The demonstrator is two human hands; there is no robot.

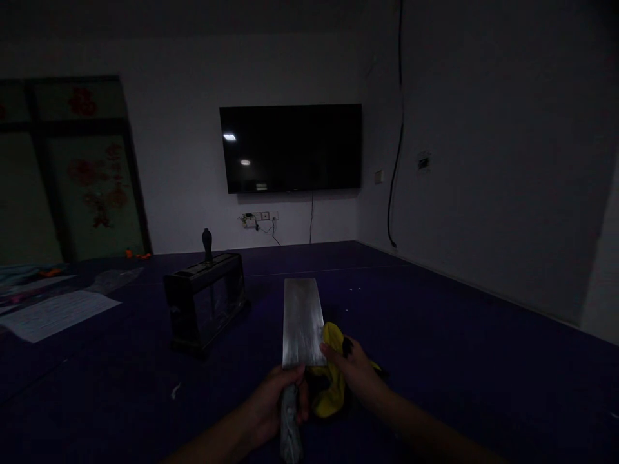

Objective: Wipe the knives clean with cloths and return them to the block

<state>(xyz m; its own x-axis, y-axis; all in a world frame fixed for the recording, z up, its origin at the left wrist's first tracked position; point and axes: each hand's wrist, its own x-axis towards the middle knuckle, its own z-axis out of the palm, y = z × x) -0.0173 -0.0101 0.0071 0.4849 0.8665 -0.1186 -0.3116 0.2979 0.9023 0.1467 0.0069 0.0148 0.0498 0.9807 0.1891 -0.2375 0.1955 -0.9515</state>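
Observation:
A cleaver (302, 320) with a broad, shiny blade points away from me, its grey handle toward the bottom edge. My left hand (268, 403) is wrapped round the handle where it meets the blade. In my right hand (358, 374) is a yellow and black cloth (331, 399), bunched up and pressed against the right edge of the blade. The thumb of that hand rests by the blade's side; its other fingers are partly hidden by the cloth.
A black knife block (207, 303) with one dark handle sticking up stands on the dark blue surface (411, 386) to the left. Printed paper (62, 312) lies farther left beside clear plastic (113, 279). A television (293, 148) hangs on the far wall; a black cable (397, 154) runs down the right wall.

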